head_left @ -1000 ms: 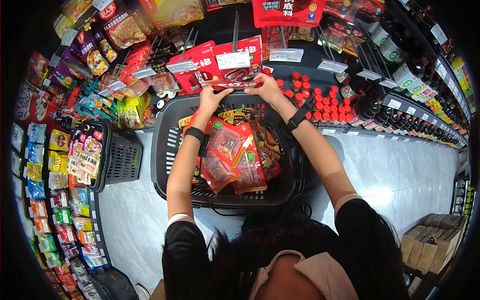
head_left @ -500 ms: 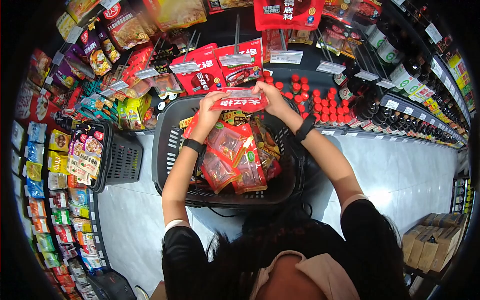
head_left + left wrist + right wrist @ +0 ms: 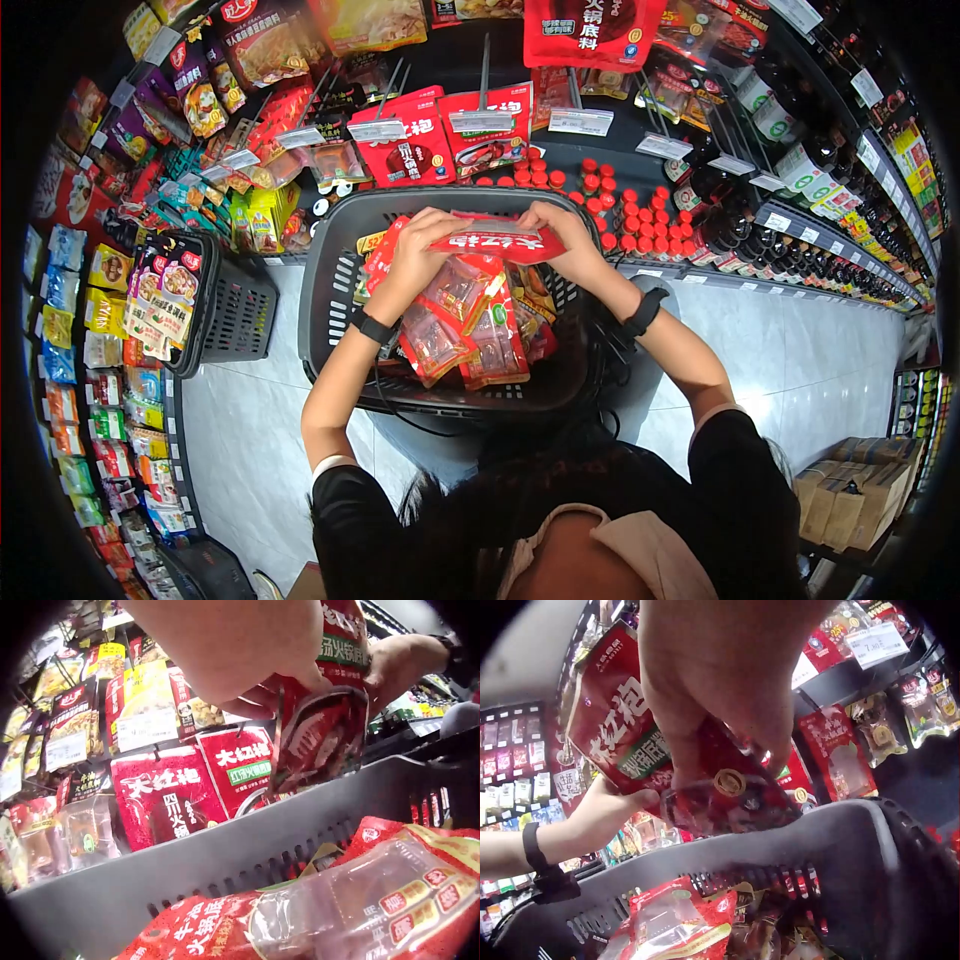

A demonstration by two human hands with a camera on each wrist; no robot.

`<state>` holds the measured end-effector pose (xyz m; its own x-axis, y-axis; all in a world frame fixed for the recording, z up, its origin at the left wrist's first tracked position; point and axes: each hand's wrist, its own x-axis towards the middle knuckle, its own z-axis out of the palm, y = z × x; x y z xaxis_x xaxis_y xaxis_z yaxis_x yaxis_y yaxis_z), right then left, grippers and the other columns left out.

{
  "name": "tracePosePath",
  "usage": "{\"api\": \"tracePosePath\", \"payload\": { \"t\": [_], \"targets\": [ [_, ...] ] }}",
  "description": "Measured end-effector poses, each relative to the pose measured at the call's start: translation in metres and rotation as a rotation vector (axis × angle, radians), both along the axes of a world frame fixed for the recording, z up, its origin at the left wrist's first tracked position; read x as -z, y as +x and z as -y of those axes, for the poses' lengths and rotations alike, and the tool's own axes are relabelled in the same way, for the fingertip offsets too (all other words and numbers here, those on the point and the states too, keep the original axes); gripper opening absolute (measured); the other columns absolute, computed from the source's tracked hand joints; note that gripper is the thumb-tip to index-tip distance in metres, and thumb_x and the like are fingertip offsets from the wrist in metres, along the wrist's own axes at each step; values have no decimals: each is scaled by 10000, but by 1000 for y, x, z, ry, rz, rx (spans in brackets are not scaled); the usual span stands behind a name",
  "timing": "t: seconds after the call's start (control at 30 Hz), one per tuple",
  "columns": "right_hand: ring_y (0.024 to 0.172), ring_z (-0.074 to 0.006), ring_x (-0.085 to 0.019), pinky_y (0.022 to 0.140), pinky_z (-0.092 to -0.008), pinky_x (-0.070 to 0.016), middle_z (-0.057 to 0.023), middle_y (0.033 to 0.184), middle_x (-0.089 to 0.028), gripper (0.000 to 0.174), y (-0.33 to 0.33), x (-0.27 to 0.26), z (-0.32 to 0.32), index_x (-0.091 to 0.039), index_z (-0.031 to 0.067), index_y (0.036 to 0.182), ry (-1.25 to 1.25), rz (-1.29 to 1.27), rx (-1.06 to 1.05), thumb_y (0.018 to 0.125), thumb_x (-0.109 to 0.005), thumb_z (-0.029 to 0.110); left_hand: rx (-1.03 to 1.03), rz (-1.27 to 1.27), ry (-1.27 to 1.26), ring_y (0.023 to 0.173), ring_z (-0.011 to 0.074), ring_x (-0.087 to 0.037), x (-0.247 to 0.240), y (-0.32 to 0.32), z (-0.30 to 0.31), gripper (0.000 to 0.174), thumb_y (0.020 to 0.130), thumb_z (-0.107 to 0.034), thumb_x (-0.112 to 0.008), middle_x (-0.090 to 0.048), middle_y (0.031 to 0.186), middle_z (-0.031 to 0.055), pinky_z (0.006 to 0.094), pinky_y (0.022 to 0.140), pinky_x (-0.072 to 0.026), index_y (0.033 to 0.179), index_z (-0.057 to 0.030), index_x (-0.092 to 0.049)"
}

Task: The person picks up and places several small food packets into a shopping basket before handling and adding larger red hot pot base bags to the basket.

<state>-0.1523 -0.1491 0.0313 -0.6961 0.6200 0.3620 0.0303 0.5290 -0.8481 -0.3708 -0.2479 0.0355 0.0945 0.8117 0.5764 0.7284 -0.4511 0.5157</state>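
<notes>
Both hands grip a red hot pot base packet [image 3: 490,240] by its two ends, above the far part of a black shopping basket. My left hand [image 3: 415,250] is on its left end and my right hand [image 3: 562,232] on its right end. In the left wrist view the packet's printed front [image 3: 322,735] shows a pot of food below a green band. The right wrist view has the same packet [image 3: 607,727] tilted over the basket rim [image 3: 780,832]. Under the hands, several red packets with clear windows [image 3: 495,345] lie in the basket [image 3: 312,290].
Red pouches [image 3: 405,140] hang on hooks behind the basket. Red-capped bottles [image 3: 650,225] stand on the shelf at the right, with dark sauce bottles beyond. A second basket [image 3: 240,310] sits at the left, near racks of small packets. Cardboard boxes [image 3: 860,490] are at the lower right.
Both hands have drawn the red packet back from the hanging pouches, toward the body and over the basket. Its lettered face now tips up toward the head camera.
</notes>
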Motion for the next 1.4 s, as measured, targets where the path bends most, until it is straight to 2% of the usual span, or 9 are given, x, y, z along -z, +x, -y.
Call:
{"api": "tracePosePath", "payload": {
  "t": [0.13,0.27,0.4,0.7,0.8,0.97,1.1,1.2,1.4],
  "targets": [
    [767,-149,-589,697,-280,-453,-87,820,-613,302,12,-16,14,-549,2,896,-256,119,-38,656,-720,67,-78,25,-253,710,243,-574,-19,14,23,227,667,-117,-690,-618,766,109,317,661,-461,867,-16,-652],
    [860,-122,-576,774,-281,-454,-81,942,-623,410,18,-23,24,-554,7,1034,-408,130,-58,668,-727,74,-78,220,-322,504,112,-534,-3,17,31,225,703,-193,-711,-595,599,65,258,525,-428,836,-20,-653],
    [937,-129,-544,836,-275,-427,-75,1028,-592,448,16,-31,29,-507,-6,1097,-656,104,-97,705,-707,74,-49,416,-524,570,38,-532,-5,19,35,236,752,-192,-678,-623,659,44,224,523,-425,882,0,-634],
    [779,-141,-625,575,-244,-536,-116,995,-589,487,-6,-17,25,-434,-12,1134,-1007,298,-26,736,-683,118,15,927,-889,796,102,-582,29,12,39,319,806,-173,-629,-615,932,83,241,693,-473,1028,41,-550],
    [818,-168,-621,642,-277,-536,-112,980,-602,406,-14,10,21,-498,10,1089,-1143,267,-122,726,-673,51,-25,904,-871,837,134,-589,35,12,40,334,785,-131,-641,-608,945,92,256,743,-473,1048,44,-531],
    [768,-167,-621,570,-289,-521,-89,936,-611,356,-32,43,23,-546,61,1047,-1108,480,-109,718,-679,77,-89,519,-955,1082,230,-472,73,-7,37,909,666,-151,-744,-425,1205,177,321,892,-418,1296,52,-119],
    [752,-151,-601,587,-294,-491,-56,904,-614,350,-57,86,16,-541,67,1051,-959,749,-28,727,-667,111,-61,239,-1144,1086,273,-466,47,-13,33,897,575,-324,-794,-347,1241,241,340,880,-430,1263,21,-333],
    [724,-149,-604,557,-302,-491,-63,864,-619,335,-72,83,11,-555,60,1011,-944,804,-17,705,-678,118,-149,205,-1359,967,217,-539,52,-25,26,955,607,-317,-781,-515,1108,145,370,704,-502,1293,-15,-189],
    [716,-171,-622,640,-349,-525,-88,847,-630,346,-86,100,-6,-561,50,1008,-1005,855,-209,706,-693,154,-142,586,-1655,754,147,-602,72,-58,14,545,687,-316,-735,-622,894,32,384,651,-507,1120,-123,-467]
  ]
}}
